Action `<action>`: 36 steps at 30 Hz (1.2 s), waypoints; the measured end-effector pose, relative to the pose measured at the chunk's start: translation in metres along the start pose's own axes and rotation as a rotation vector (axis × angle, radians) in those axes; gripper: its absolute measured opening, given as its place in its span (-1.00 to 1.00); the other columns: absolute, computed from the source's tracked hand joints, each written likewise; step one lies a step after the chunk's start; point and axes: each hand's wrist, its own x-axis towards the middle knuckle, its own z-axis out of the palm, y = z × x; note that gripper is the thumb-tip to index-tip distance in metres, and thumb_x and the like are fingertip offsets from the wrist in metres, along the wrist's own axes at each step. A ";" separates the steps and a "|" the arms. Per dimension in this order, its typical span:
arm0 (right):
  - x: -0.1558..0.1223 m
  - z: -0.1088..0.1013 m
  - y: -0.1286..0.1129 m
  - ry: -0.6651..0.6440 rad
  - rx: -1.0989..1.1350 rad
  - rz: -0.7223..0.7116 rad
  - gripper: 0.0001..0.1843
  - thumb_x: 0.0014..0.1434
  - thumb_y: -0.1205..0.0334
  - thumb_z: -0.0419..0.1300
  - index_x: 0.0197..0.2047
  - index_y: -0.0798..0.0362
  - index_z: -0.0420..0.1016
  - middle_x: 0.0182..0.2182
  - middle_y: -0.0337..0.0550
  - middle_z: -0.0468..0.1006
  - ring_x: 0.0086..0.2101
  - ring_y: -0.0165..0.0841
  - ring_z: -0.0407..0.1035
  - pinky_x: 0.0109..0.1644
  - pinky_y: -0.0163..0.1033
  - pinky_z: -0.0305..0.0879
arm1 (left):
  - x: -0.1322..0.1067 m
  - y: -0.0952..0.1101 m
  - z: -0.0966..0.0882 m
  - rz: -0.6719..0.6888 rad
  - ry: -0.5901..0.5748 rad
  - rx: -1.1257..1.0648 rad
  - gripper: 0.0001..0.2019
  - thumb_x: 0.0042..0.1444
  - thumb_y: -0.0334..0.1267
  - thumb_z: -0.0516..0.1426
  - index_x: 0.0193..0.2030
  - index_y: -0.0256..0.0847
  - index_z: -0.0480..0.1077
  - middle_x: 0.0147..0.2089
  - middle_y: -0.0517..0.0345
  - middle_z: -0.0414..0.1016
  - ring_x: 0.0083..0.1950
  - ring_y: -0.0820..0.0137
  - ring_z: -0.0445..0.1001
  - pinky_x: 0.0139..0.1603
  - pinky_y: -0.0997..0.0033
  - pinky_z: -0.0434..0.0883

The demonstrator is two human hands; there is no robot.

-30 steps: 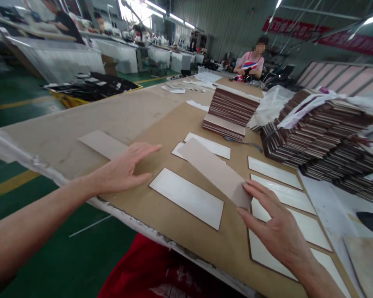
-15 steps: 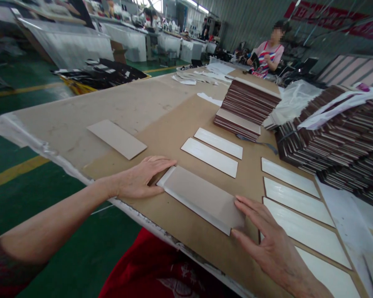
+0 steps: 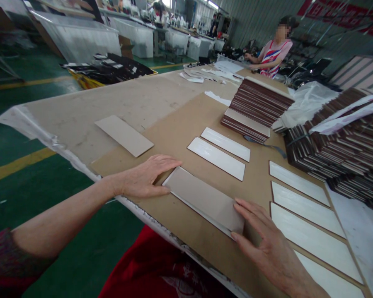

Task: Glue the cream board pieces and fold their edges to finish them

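My right hand grips one end of a beige panel, thumb at the near corner and fingertips along the far side, wrist coming in from the lower right. My left hand is spread at the other end, thumb and forefinger parted around it; whether those fingers press or merely touch, I can't tell. That forearm slants up from the lower left, out of a patterned sleeve cut off by the edge of view.

The beige panel lies flat over a white panel, which shows only as a slim border; the rest is hidden. My right palm is turned out of sight. Both rest on brown paper.

Farther out, a second beige panel lies beyond my left hand, with two white panels ahead. The column of white panels at right is partly covered by my right hand. Behind the brown-edged stack, a co-worker stands, hands too small to read.
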 end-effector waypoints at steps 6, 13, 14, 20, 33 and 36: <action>0.002 0.001 0.001 -0.026 -0.025 -0.006 -0.50 0.29 0.14 0.20 0.26 0.08 0.50 0.27 0.04 0.48 0.25 -0.05 0.36 0.31 0.20 0.38 | 0.002 0.001 0.000 0.019 0.017 0.004 -0.31 0.28 -0.01 0.17 0.48 -0.12 0.10 0.44 -0.15 0.28 0.46 0.02 0.22 0.47 -0.10 0.16; 0.001 0.005 0.002 -0.032 -0.042 -0.016 -0.49 0.29 0.14 0.20 0.27 0.10 0.49 0.27 0.05 0.47 0.26 -0.03 0.34 0.32 0.24 0.36 | 0.002 -0.001 0.000 0.051 0.015 0.018 -0.33 0.32 0.00 0.14 0.48 -0.16 0.10 0.45 -0.16 0.27 0.47 0.05 0.21 0.47 -0.12 0.16; 0.001 0.006 0.002 -0.033 -0.041 -0.014 -0.48 0.29 0.14 0.20 0.28 0.10 0.49 0.27 0.05 0.47 0.26 -0.03 0.33 0.32 0.24 0.36 | 0.002 -0.001 0.000 0.055 0.016 0.018 -0.34 0.33 -0.01 0.13 0.48 -0.16 0.09 0.45 -0.17 0.27 0.47 0.05 0.22 0.47 -0.12 0.15; 0.002 0.007 0.002 -0.047 -0.025 0.015 -0.47 0.28 0.13 0.21 0.28 0.07 0.49 0.28 0.02 0.47 0.28 -0.02 0.32 0.34 0.23 0.34 | 0.002 -0.003 0.002 0.070 0.043 0.009 -0.35 0.32 -0.03 0.14 0.48 -0.14 0.12 0.43 -0.16 0.30 0.45 0.04 0.24 0.46 -0.13 0.18; 0.006 0.000 -0.005 -0.108 0.045 0.006 -0.46 0.28 0.18 0.24 0.30 0.12 0.47 0.29 0.08 0.44 0.30 -0.04 0.26 0.39 0.23 0.25 | 0.002 -0.005 0.003 0.078 0.009 0.058 -0.46 0.32 -0.08 0.12 0.41 -0.03 0.26 0.45 0.00 0.30 0.45 0.06 0.23 0.46 -0.08 0.19; 0.006 -0.002 -0.008 -0.138 0.064 0.004 -0.45 0.28 0.18 0.26 0.31 0.12 0.45 0.31 0.09 0.42 0.31 -0.05 0.23 0.41 0.23 0.20 | 0.002 -0.010 0.006 0.076 0.012 0.064 -0.45 0.29 -0.05 0.15 0.41 0.01 0.28 0.45 0.06 0.30 0.44 0.05 0.25 0.46 -0.07 0.18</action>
